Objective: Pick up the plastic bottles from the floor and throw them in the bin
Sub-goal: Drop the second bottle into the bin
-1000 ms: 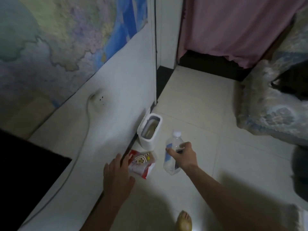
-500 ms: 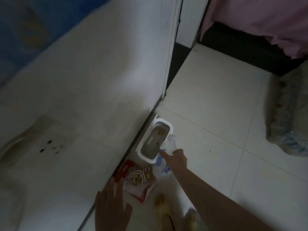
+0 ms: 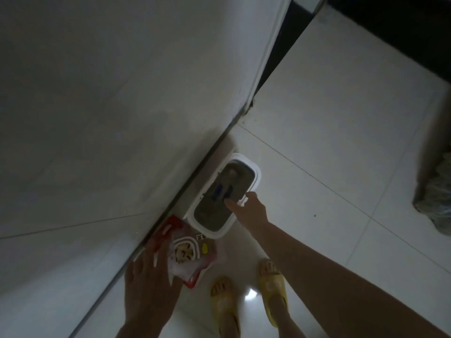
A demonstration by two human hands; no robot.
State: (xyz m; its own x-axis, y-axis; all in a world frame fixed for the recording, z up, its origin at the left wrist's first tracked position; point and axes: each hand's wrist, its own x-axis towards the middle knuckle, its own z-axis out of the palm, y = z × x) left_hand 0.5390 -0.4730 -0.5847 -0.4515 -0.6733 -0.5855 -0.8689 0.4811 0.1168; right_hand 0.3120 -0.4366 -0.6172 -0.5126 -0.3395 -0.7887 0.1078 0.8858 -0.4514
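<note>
A small white bin [image 3: 256, 172] stands open on the floor against the wall. A clear plastic bottle [image 3: 225, 185] with a blue label lies inside it. My right hand [image 3: 249, 211] hovers over the bin's near right rim, fingers apart, holding nothing. My left hand [image 3: 148, 291] is lower left, fingers spread beside a red and white snack packet [image 3: 188, 254] that lies on the floor by the bin; it may touch the packet's edge.
A white wall [image 3: 109, 118] runs along the left, ending at a door frame [image 3: 268, 57]. My two feet in yellow slippers [image 3: 246, 296] stand on the pale tiled floor. A patterned fabric bundle [image 3: 436, 198] sits at the right edge.
My right hand carried the bottle to the bin and let it go; the bottle now lies inside. The view has tilted down and closer. My left hand stayed by the packet.
</note>
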